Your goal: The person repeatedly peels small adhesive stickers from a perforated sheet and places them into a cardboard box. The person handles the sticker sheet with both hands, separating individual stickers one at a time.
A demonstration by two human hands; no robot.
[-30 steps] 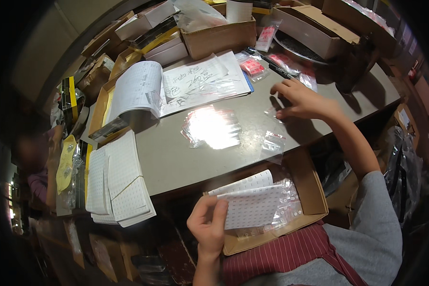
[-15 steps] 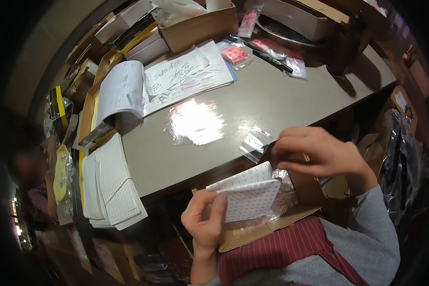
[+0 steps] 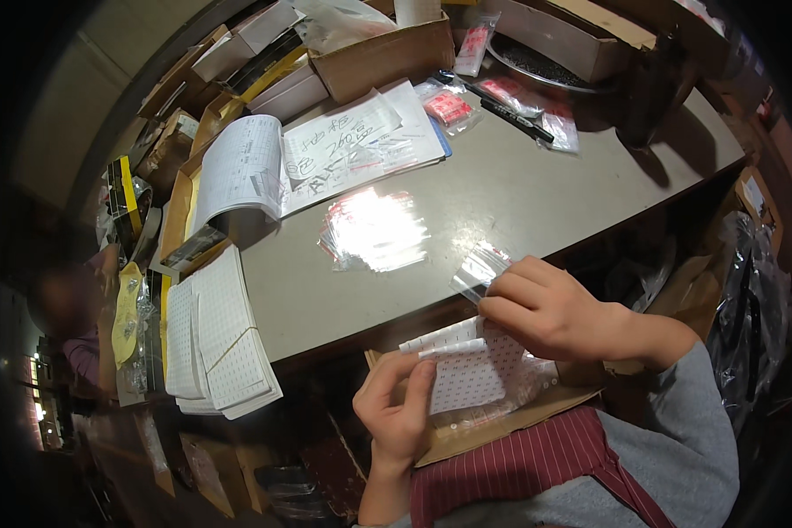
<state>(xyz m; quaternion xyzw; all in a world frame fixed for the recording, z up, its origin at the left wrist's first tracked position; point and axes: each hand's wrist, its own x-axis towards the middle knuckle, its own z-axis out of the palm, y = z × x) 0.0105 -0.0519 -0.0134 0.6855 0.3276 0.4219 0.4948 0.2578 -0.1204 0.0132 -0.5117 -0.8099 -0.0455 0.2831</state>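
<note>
My left hand [image 3: 399, 407] pinches the left edge of a folded white sheet [image 3: 466, 377] printed with rows of small dark marks. Its thumb lies on the near side of the sheet. Over the sheet's upper right part is my right hand [image 3: 541, 304], with fingers curled and pressed together; whatever they hold is hidden. Just beyond those fingertips, small clear plastic bags [image 3: 477, 268] lie at the table's near edge. Below the sheet, an open cardboard box [image 3: 510, 418] on my lap side contains clear plastic and small white round bits.
A shiny pile of small clear bags [image 3: 374, 231] lies mid-table. Behind it are papers with handwriting [image 3: 348, 141], a black marker [image 3: 517, 121] and red-and-clear packets [image 3: 450, 107]. Banded printed sheets [image 3: 224, 339] lie at the left, near another person [image 3: 75, 304]. A cardboard box [image 3: 383, 57] stands behind.
My right hand has come left and down onto the sheet's upper right part, its fingers drawn together. The sheet's raised upper fold sits lower. The whole view has shifted slightly.
</note>
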